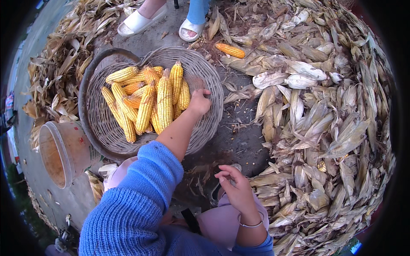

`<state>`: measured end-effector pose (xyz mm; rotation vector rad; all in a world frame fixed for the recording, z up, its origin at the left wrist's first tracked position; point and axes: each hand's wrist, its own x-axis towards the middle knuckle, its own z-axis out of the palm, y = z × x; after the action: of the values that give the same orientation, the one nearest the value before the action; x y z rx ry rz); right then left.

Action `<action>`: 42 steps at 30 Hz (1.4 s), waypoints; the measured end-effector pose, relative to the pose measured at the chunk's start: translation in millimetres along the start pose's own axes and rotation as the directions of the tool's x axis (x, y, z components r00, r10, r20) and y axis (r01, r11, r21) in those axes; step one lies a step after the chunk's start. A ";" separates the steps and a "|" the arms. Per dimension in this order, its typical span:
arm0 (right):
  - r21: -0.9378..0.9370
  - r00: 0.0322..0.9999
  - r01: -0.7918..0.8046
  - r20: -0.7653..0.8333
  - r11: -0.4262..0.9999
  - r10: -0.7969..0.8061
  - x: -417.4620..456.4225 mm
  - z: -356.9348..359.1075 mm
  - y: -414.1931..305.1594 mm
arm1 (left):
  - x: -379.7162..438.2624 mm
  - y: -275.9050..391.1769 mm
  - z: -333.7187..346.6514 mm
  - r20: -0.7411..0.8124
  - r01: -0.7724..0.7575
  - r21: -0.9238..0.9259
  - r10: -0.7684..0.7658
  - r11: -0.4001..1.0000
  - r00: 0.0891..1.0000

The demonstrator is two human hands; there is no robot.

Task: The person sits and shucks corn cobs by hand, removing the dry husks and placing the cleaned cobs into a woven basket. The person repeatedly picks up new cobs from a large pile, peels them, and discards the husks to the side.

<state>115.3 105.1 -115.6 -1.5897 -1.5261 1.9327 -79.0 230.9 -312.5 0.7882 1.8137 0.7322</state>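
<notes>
My left hand (200, 101) reaches into a round wicker basket (209, 128), over its right inner side. Its fingers are curled, and what lies under them is hidden. A wisp of brown corn silk (194, 82) shows just beyond the fingers. Beside the hand, several husked yellow corn cobs (164, 99) are heaped in the basket. My right hand (235, 187), with a bangle at the wrist, hovers over my right leg. Its fingers are bent and somewhat apart, with nothing between them.
A large pile of unhusked corn (307, 118) curves along the right. One bare cob (230, 50) lies at its upper edge. Loose husks (64, 73) are heaped at left. A plastic bucket (65, 153) lies tipped beside the basket. Another person's sandalled feet (141, 22) are opposite.
</notes>
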 end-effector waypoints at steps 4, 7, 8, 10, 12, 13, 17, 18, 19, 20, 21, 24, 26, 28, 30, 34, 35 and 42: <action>-0.005 1.000 0.000 0.031 1.000 0.000 8.8 -1.5 -8.8 | 12.0 -3.0 -13.0 -0.001 -0.017 0.079 0.017 0.997 1.000; 0.065 0.998 0.056 0.012 0.996 -0.057 15.1 2.2 -6.7 | -7.8 44.0 -51.4 0.129 -0.142 0.204 0.117 0.969 0.985; 0.091 0.999 0.044 0.011 0.995 -0.045 16.6 3.7 -9.6 | -26.6 64.6 -65.6 0.174 -0.279 0.095 0.260 0.956 0.950; 0.122 0.999 0.041 0.012 0.992 -0.043 18.0 9.4 -9.1 | -60.9 89.2 -93.7 0.251 -0.638 0.323 0.587 0.699 0.770; 0.055 0.998 0.061 0.033 0.997 -0.063 19.0 15.3 -2.8 | -109.4 129.0 -136.6 0.267 -0.691 0.365 0.641 0.624 0.720; 0.036 0.997 0.052 0.048 0.998 -0.054 18.4 18.2 -0.4 | -123.9 131.4 -158.1 0.235 -0.745 0.439 0.736 0.502 0.635; -0.006 0.997 0.051 0.051 0.999 -0.051 20.1 26.6 5.6 | -148.6 138.0 -301.0 -0.082 -0.457 0.728 0.727 0.511 0.682; -0.018 0.997 0.056 0.049 0.998 -0.055 20.3 29.3 7.9 | -149.8 129.0 -357.1 -0.240 -0.260 0.796 0.681 0.546 0.692; -0.034 0.997 0.061 0.048 0.998 -0.060 20.4 31.7 7.9 | -152.5 111.4 -423.9 -0.481 -0.080 0.692 0.540 0.717 0.691; 0.004 0.999 0.034 0.041 0.999 -0.034 20.0 32.5 7.7 | -168.5 114.4 -460.6 -0.649 0.249 0.597 0.276 0.763 0.709; -0.007 0.999 0.053 0.010 0.999 -0.053 21.3 33.9 7.1 | -186.2 114.2 -489.9 -0.742 0.623 0.587 0.037 0.517 0.669; -0.049 0.991 0.087 -0.099 0.995 -0.091 32.0 37.0 15.4 | -193.4 62.6 -500.3 -0.713 0.370 0.627 0.313 0.685 0.628; -0.119 0.983 0.073 -0.159 0.990 -0.092 36.9 35.8 17.7 | -183.2 76.0 -418.0 -0.488 0.160 0.220 -0.034 0.962 0.872; -0.120 0.983 0.070 -0.159 0.990 -0.088 38.3 36.2 20.6 | -170.6 67.5 -349.7 -0.302 0.126 0.041 -0.108 0.991 0.947; -0.073 0.986 0.079 -0.138 0.994 -0.089 38.0 39.6 21.0 | -152.2 59.1 -307.4 -0.276 0.080 -0.164 -0.124 0.983 0.953; -0.032 0.982 0.094 -0.163 0.995 -0.098 34.1 38.6 11.3 | -131.2 68.7 -297.0 -0.236 0.067 -0.342 -0.155 0.937 0.959; -0.045 0.981 0.091 -0.167 0.995 -0.097 34.4 36.5 13.6 | -127.5 70.5 -293.3 -0.248 0.068 -0.260 -0.134 0.963 0.959; -0.062 0.986 0.121 -0.110 0.991 -0.127 26.4 25.8 0.6 | -106.1 96.4 -280.1 -0.226 -0.042 -0.080 0.023 0.996 0.974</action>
<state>84.1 108.6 -135.0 -1.5573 -1.6039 1.7188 -290.7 169.5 -88.0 0.7029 1.9608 0.9457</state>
